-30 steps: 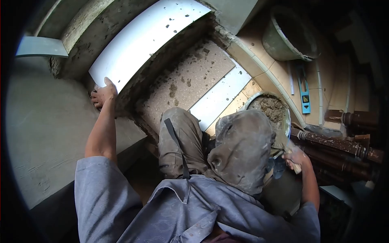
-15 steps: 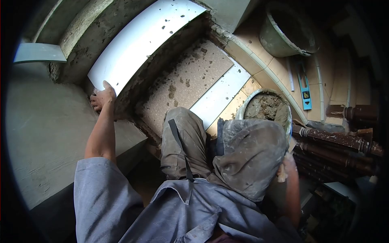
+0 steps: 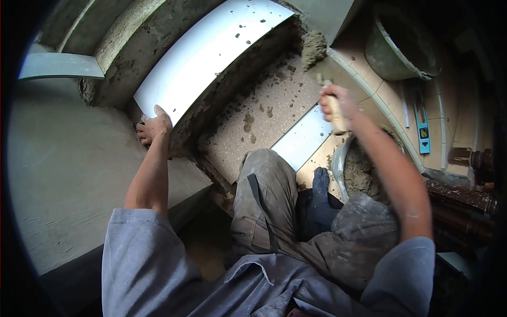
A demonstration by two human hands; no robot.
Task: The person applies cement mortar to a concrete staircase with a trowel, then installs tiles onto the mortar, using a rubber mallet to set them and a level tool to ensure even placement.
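Observation:
My left hand [image 3: 155,127] grips the near left corner of a long white tile [image 3: 211,63] on the step, its thumb on top and its fingers curled at the edge. Dark crumbs of mortar dot the tile. My right hand [image 3: 343,108] is closed around the wooden handle of a trowel [image 3: 336,120], slightly blurred. A lump of wet mortar [image 3: 314,48] covers the trowel's blade near the tile's far right end. Below that arm, beside my right knee, stands a bucket [image 3: 339,165] with mortar [image 3: 360,171] inside.
A speckled tile [image 3: 237,132] and a white tile strip [image 3: 301,138] lie on the lower step, scattered with mortar bits. At the right are a large bucket [image 3: 374,58], a blue spirit level [image 3: 423,127] and dark wooden balusters [image 3: 457,198].
My right hand has come up from beside my right knee to the far end of the step, now showing the mortar-loaded trowel. My left hand stays on the tile. The view has shifted slightly.

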